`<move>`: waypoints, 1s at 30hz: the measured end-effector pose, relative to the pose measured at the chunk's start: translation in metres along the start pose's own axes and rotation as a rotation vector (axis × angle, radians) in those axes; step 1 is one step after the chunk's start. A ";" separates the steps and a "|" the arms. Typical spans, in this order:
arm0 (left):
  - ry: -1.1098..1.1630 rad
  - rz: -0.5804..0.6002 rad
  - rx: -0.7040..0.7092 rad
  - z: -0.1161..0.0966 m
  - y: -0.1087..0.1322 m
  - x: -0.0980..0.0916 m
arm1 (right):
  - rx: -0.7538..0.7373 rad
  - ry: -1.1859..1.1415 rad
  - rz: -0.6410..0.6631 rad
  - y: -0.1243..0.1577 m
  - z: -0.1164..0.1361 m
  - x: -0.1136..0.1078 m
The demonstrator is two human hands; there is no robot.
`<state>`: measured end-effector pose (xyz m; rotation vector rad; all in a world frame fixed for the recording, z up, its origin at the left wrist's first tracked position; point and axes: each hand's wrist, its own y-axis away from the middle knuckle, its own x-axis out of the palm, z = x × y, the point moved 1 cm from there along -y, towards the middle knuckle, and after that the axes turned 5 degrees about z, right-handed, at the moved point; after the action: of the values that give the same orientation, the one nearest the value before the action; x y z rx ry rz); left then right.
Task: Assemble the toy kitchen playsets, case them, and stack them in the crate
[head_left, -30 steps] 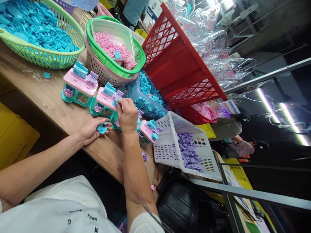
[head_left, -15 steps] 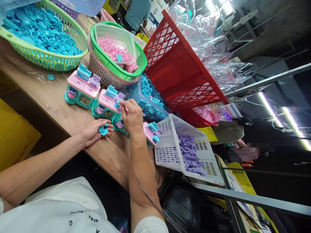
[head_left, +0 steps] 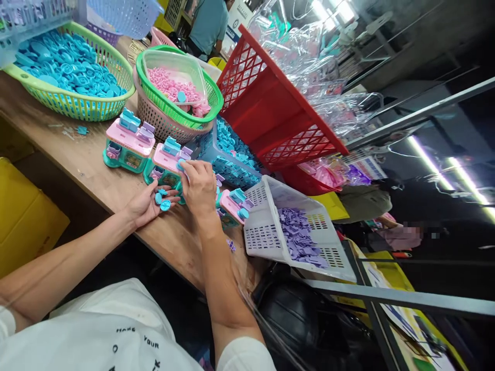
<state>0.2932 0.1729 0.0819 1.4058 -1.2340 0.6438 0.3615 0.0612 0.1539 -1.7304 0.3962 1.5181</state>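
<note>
Palm up, my left hand (head_left: 145, 205) cups several small round blue plastic pieces (head_left: 165, 205), its fingers loosely curled under them. My right hand (head_left: 199, 188) pinches another blue round piece (head_left: 180, 164) against the pink top of a toy kitchen counter (head_left: 164, 157). One more toy kitchen counter (head_left: 129, 144), pink and teal with blue and lilac parts on top, stands to the left. A further toy counter (head_left: 231, 206), with a blue round piece on its top, is at the right. My right hand and forearm partly hide the toys between.
Behind stand a green basket of blue pieces (head_left: 93, 105), a green bowl of pink parts (head_left: 216, 98) and a tub of blue parts (head_left: 235, 172). A red crate (head_left: 266, 116) and a white basket of lilac pieces (head_left: 265, 226) are at the right. A small lilac piece (head_left: 231, 245) lies near my forearm.
My right hand has shifted slightly left and down, still at the same toy's top. My left fingers have spread a little, showing more of the blue pieces. The view has moved slightly.
</note>
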 end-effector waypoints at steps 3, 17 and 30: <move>0.020 0.070 0.007 0.002 0.000 -0.004 | -0.023 -0.105 0.039 0.025 0.009 -0.001; -0.156 0.069 0.084 0.008 0.001 -0.007 | 0.086 -0.308 0.164 0.041 0.003 0.014; -0.258 -0.106 0.336 -0.001 0.015 -0.009 | -0.211 -0.286 0.134 0.027 0.017 0.015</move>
<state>0.2769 0.1785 0.0791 1.8683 -1.2802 0.6307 0.3352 0.0599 0.1307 -1.6361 0.2130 1.9323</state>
